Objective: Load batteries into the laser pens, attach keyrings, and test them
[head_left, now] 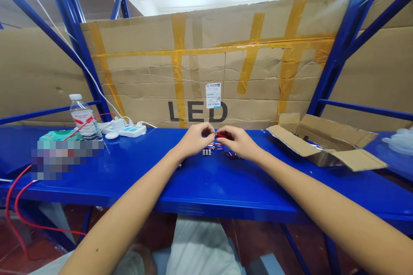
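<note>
Both of my hands meet over the middle of the blue shelf. My left hand is curled, its fingertips pinching something small that I cannot make out. My right hand is closed on a small red part held between the two hands. Just below the hands lie a few small silver metal pieces and a bundle of thin red and dark wires on the shelf.
An open cardboard box sits to the right. At the left stand a water bottle, a white power strip, a green pack and a red cable. A cardboard wall marked LED backs the shelf.
</note>
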